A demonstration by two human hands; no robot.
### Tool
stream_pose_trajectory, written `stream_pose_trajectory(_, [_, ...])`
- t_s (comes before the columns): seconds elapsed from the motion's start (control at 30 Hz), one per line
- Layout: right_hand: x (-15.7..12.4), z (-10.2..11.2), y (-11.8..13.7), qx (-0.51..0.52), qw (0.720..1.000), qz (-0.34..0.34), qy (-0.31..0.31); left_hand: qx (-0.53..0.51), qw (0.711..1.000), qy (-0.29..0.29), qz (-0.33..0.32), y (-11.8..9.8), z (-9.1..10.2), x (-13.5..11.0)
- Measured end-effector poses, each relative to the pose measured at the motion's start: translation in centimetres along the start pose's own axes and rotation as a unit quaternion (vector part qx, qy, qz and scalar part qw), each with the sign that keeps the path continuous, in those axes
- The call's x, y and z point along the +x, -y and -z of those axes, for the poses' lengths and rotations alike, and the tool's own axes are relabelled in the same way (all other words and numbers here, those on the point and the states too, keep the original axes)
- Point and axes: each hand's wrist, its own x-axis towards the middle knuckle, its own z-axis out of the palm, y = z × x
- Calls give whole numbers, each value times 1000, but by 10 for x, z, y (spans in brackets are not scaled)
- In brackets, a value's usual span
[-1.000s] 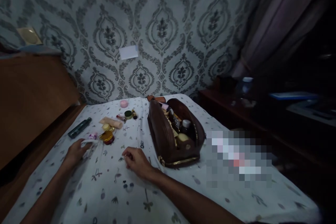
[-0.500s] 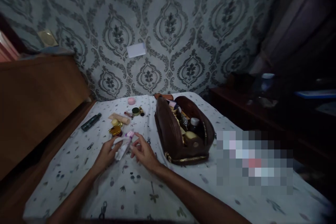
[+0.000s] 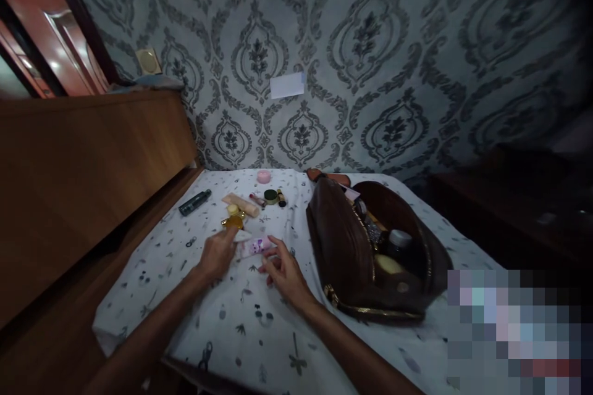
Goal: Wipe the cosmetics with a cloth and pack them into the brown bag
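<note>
A small pink-and-white tube with purple print [image 3: 254, 247] lies crosswise between my hands, above the bed sheet. My left hand [image 3: 218, 256] is closed on a white wipe [image 3: 241, 236] at the tube's left end; part of the wipe is hidden behind the fingers. At the tube's right end, the index finger and thumb of my right hand [image 3: 286, 273] grip it, with the other fingers loosely curled. Just beyond my left hand sits a gold-and-amber jar [image 3: 234, 222]. A beige tube [image 3: 244, 205] and a small yellowish-lidded item [image 3: 233, 210] lie behind it.
An open brown toiletry bag [image 3: 340, 247] full of bottles stands to the right. Farther back are a dark green bottle [image 3: 195, 203], a round dark-lidded jar [image 3: 270, 197], a small dark bottle [image 3: 281, 199] and a pink jar [image 3: 264, 176]. A wooden board [image 3: 92, 154] borders the left.
My view has turned left, so things appear farther right. The tube has swung from upright-slanted to nearly level, and more of its print shows. My left hand has turned, its fingers now pointing forward.
</note>
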Motion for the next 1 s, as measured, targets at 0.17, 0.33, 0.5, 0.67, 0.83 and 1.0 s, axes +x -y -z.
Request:
stream_pose_trajectory(0.17, [0, 0, 1, -25, 999, -12, 18, 115, 986, -21, 118, 64, 34, 59])
stream_pose_trajectory(0.33, [-4, 1, 10, -114, 992, 22, 49, 124, 973, 29, 192, 115, 39, 85])
stream_pose_trajectory(0.5, [-7, 0, 18, -161, 983, 60, 57, 89, 970, 36, 223, 121, 29, 73])
stream_pose_trajectory(0.67, [-7, 1, 19, -120, 990, 47, 50, -18, 984, 24, 178, 102, 43, 50])
stream_pose_trajectory(0.83, [-2, 2, 20, 13, 1000, 5, 23, -247, 965, 89, 26, 44, 58, 9])
stream_pose_trajectory(1.0, [-5, 10, 26, -21, 999, 17, 19, -321, 921, 196, -105, -3, 50, -13])
